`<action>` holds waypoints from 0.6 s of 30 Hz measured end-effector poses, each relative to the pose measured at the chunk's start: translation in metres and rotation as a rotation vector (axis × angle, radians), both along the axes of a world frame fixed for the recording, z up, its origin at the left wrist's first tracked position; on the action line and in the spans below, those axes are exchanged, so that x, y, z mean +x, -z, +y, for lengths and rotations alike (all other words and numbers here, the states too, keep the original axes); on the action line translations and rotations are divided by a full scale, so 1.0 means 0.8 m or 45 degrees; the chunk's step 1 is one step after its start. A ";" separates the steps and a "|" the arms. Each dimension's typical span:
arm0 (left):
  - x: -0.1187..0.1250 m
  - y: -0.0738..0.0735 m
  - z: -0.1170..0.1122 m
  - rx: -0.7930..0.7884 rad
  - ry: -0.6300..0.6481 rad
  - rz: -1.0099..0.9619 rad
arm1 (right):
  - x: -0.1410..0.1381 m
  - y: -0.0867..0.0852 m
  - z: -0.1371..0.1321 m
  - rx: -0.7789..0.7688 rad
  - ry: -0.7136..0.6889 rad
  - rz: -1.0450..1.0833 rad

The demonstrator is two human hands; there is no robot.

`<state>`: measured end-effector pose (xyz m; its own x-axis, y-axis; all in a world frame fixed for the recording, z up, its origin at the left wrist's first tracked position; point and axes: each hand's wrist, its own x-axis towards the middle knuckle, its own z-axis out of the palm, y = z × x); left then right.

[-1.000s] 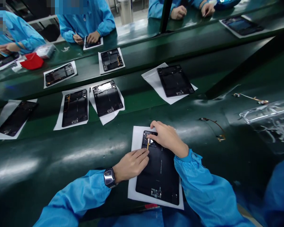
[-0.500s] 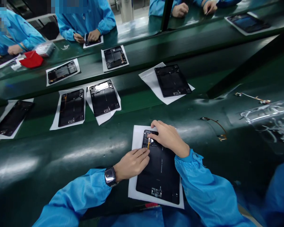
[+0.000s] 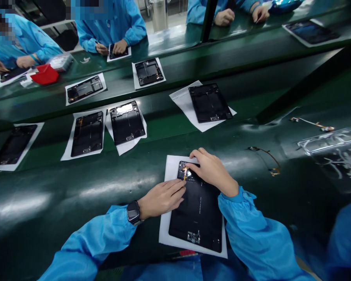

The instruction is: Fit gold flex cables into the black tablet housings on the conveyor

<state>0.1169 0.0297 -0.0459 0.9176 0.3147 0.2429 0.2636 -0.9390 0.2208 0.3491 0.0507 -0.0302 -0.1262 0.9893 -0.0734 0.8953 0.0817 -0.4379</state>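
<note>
1. I see green assembly bench (image 3: 76, 187), black tablet back panel (image 3: 197, 210) on white sheet (image 3: 164, 230) directly below my view.
2. R hand (image 3: 212, 169) curled over panel's top end, fingers (image 3: 193, 166) resting on it, partly closed; no clear grip.
3. L hand (image 3: 162, 199) on panel edge, fingers extended, fingertips (image 3: 183, 186) at orange flex cable (image 3: 185, 173); can't tell if pinched.

Site is recorded as an electronics assembly floor in a factory. A long green belt line (image 3: 76, 187) is seen running left to right, with black tablet back housings (image 3: 126, 123) set out in series on white sheets (image 3: 66, 156). Workers in matching blue smocks (image 3: 111, 27) are stationed along the far side. A steel canister (image 3: 158, 13) is noted beyond them.
</note>
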 end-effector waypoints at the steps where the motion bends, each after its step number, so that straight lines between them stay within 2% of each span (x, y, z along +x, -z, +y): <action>1: -0.001 -0.001 0.001 -0.023 -0.003 0.021 | 0.004 -0.005 -0.002 -0.003 0.001 0.070; 5: -0.003 -0.006 0.000 -0.055 0.018 0.177 | 0.019 -0.026 -0.021 -0.027 0.012 0.347; 8: -0.004 -0.010 -0.005 -0.017 0.028 0.244 | 0.022 -0.033 -0.050 -0.083 0.097 0.547; 13: -0.005 -0.014 -0.008 0.036 0.049 0.274 | 0.013 -0.024 -0.111 -0.250 0.346 0.946; 18: -0.014 -0.014 -0.001 -0.083 0.070 0.173 | -0.001 -0.006 -0.149 -0.288 0.495 1.067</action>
